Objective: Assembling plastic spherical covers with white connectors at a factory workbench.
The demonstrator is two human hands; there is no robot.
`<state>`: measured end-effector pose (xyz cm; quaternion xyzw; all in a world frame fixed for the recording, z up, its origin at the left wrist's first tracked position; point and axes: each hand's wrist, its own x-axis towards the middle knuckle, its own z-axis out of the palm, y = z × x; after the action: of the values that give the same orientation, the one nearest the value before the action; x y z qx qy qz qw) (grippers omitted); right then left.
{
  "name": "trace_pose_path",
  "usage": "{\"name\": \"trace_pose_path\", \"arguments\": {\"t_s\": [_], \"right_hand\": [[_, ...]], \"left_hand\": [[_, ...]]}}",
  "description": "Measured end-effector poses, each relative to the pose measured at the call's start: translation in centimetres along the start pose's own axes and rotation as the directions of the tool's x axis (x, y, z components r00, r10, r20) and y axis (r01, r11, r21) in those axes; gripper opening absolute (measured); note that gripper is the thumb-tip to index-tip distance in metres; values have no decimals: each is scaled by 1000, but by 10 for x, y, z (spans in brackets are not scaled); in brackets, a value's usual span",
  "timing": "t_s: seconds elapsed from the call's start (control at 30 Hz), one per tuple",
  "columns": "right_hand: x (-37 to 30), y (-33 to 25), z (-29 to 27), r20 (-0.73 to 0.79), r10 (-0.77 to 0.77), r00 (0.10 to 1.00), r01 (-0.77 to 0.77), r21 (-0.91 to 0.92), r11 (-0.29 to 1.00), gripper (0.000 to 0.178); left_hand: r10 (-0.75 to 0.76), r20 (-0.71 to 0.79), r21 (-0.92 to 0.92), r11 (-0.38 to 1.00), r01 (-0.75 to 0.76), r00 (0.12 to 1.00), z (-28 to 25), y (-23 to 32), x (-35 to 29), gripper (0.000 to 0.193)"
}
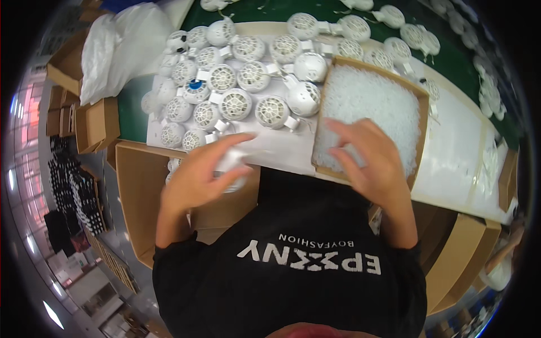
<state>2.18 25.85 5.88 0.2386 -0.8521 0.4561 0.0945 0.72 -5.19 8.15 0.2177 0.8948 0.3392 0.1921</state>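
Note:
My left hand [194, 177] is curled around a white round unit [232, 161], blurred by motion, above an open cardboard box at the table's front edge. Fingers partly cover the unit, and its lower part shows below my thumb. My right hand [372, 160] hovers over a shallow cardboard tray [420, 147] filled with small translucent pieces [372, 93]. Its thumb and fingers are apart, and I see nothing between them. Beyond my left hand, many white round units with grille faces [235, 104] and short square necks lie in rows on the white work surface [282, 152].
The cardboard box [138, 197] at the left front holds more white units. Further left are a smaller carton [97, 125] and a white plastic bag [121, 50]. More units lie on the green table [253, 11] behind. Another carton [459, 265] stands at the right front.

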Motion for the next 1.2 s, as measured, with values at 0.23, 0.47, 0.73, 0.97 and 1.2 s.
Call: {"name": "trace_pose_path", "arguments": {"t_s": [0.23, 0.47, 0.73, 0.97, 1.2], "right_hand": [[-20, 32, -10, 86, 190, 978, -160, -279, 947, 43], [-19, 34, -6, 25, 232, 972, -219, -238, 946, 41], [-30, 39, -11, 76, 143, 987, -127, -181, 975, 44], [-29, 29, -14, 63, 209, 976, -204, -82, 976, 45], [-33, 38, -9, 25, 182, 983, -180, -69, 981, 46]], "left_hand": [[-522, -293, 259, 763, 592, 801, -61, -86, -103, 36], [-457, -539, 71, 812, 579, 708, -77, -147, -67, 37], [145, -480, 532, 832, 156, 865, -97, -208, -10, 48], [-331, -627, 73, 876, 476, 705, -100, -227, 0, 45], [-593, -685, -727, 603, -330, 424, -126, -274, -55, 39]]}}
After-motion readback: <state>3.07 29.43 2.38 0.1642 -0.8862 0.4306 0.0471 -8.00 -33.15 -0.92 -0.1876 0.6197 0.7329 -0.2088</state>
